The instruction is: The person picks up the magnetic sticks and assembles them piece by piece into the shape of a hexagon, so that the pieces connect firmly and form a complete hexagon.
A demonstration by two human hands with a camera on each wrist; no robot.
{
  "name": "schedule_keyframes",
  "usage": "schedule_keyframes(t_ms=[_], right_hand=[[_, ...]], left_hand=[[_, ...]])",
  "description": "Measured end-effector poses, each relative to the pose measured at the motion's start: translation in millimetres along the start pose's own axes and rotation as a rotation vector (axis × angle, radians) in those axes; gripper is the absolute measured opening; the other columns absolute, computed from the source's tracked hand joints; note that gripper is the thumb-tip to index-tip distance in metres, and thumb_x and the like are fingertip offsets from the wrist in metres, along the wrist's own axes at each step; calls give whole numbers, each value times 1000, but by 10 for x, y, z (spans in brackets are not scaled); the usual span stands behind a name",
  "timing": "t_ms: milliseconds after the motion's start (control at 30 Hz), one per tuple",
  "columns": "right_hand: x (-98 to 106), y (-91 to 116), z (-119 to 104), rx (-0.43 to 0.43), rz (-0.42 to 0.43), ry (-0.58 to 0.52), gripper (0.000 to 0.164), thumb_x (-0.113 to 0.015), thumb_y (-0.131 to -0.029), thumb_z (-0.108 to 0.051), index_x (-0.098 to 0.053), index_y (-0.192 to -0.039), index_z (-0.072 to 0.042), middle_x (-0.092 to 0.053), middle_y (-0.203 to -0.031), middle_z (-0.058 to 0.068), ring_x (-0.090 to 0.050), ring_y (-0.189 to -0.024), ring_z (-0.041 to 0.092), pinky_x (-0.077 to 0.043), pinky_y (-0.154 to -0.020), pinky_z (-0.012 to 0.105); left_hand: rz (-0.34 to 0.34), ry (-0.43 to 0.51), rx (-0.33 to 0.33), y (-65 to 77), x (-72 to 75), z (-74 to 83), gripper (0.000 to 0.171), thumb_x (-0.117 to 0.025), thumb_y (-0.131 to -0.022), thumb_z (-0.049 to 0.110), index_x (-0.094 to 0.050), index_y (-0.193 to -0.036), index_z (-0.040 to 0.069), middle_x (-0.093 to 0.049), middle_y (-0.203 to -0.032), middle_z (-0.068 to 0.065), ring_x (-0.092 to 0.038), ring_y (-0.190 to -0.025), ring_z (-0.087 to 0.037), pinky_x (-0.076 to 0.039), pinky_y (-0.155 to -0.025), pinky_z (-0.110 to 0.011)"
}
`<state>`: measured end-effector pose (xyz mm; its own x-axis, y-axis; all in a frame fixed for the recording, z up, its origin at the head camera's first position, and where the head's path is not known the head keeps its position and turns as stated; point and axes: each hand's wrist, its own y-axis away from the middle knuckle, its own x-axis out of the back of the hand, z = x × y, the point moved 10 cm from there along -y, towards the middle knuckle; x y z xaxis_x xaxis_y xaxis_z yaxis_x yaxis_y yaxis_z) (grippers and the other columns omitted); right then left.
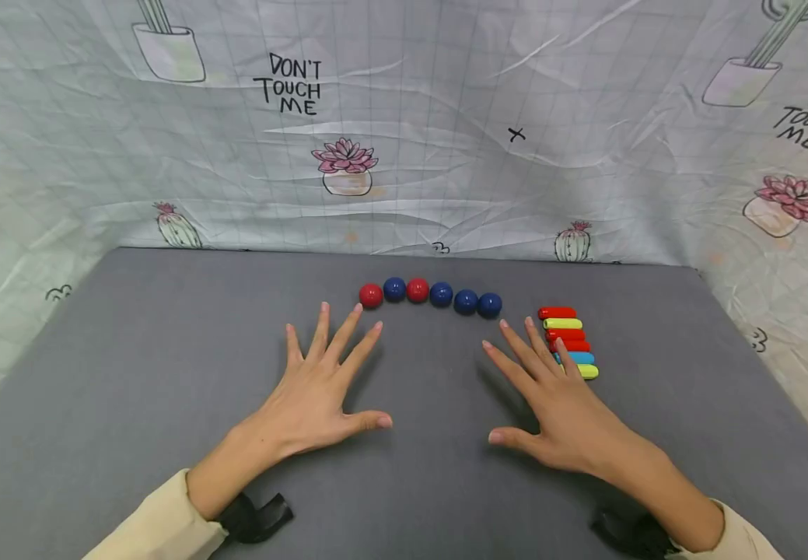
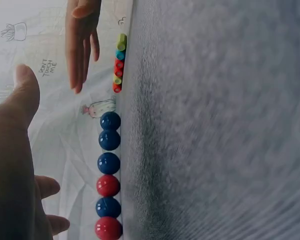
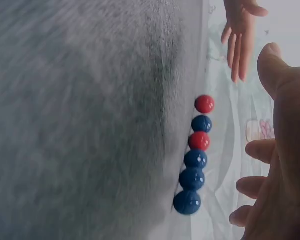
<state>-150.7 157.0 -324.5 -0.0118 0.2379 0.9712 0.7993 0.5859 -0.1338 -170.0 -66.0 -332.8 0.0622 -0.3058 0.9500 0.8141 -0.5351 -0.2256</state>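
My left hand [image 1: 320,389] hovers palm down over the grey table with its fingers spread, holding nothing. Its fingertips are nearest to a red ball [image 1: 371,295] at the left end of a row. Along that row, a blue ball [image 1: 394,289], another red ball [image 1: 417,291] and three blue balls [image 1: 465,302] follow to the right. My right hand [image 1: 561,408] is likewise spread and holds nothing. Beyond its fingers lies a column of short rods, among them a red rod [image 1: 557,313], a yellow rod [image 1: 562,323] and a blue rod [image 1: 578,358]. Its fingers partly cover the lower rods.
The grey table [image 1: 201,350] ends at the back against a hanging cloth [image 1: 431,187] printed with potted plants and lettering. More cloth hangs at both sides. Black straps [image 1: 257,519] circle both wrists, below cream sleeves [image 1: 159,525].
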Motion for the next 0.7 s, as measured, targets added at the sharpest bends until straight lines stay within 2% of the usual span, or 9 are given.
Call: schedule_keyframes(t_ms=[167, 233, 333, 433, 467, 533, 600, 700], right_hand=[[99, 114, 97, 1, 54, -59, 96, -75, -78, -49, -22, -153, -21, -6, -160, 3, -4, -144, 35, -17, -101, 70], [156, 163, 128, 18, 85, -92, 94, -77, -78, -44, -25, -153, -20, -11, -159, 3, -10, -144, 33, -22, -102, 66], [262, 249, 186, 48, 150, -130, 86, -78, -79, -37, -33, -150, -16, -22, -156, 4, -23, -140, 28, -27, -108, 44], [377, 350, 269, 69, 240, -160, 72, -74, -84, -35, -42, -144, -11, -38, -146, 6, -36, -131, 22, -26, -106, 21], [414, 385, 306, 70, 275, -161, 68, -73, -85, -34, -46, -142, -10, -43, -142, 7, -40, -126, 20, -25, -104, 16], [466, 451, 394, 54, 328, -161, 62, -76, -83, -26, -52, -136, -8, -50, -132, 6, -46, -116, 17, -32, -97, 15], [492, 513, 495, 31, 364, -148, 57, -79, -79, -18, -57, -130, -7, -56, -121, 3, -50, -102, 13, -40, -86, 15], [479, 593, 647, -11, 385, -131, 53, -82, -71, -4, -62, -121, -9, -56, -100, -4, -48, -81, 5, -40, -65, 16]], left_hand=[[42, -7, 13, -74, 19, -47, 101, -47, -79, 79, -17, -154, 19, -6, -159, -10, 2, -142, -44, -7, -96, -78], [58, 5, 24, -114, 38, -85, 100, -48, -79, 78, -19, -154, 17, -10, -158, -13, 0, -142, -43, -8, -98, -76], [71, 55, 49, -183, 47, -151, 99, -52, -80, 74, -20, -154, 16, -13, -158, -13, -2, -143, -40, -10, -103, -71], [72, 156, 92, -260, 32, -221, 96, -57, -82, 67, -20, -154, 15, -15, -158, -11, -3, -144, -35, -12, -108, -63], [74, 188, 109, -284, 24, -243, 96, -58, -82, 66, -19, -154, 15, -15, -158, -10, -3, -144, -33, -14, -109, -61], [85, 263, 142, -331, 16, -287, 94, -61, -83, 61, -19, -153, 14, -17, -157, -9, -5, -145, -31, -17, -108, -59], [107, 337, 170, -369, 10, -327, 91, -62, -85, 58, -20, -153, 15, -20, -156, -8, -10, -144, -29, -21, -108, -58], [155, 442, 195, -413, 2, -375, 86, -64, -87, 52, -23, -153, 15, -27, -153, -10, -21, -141, -28, -25, -107, -56]])
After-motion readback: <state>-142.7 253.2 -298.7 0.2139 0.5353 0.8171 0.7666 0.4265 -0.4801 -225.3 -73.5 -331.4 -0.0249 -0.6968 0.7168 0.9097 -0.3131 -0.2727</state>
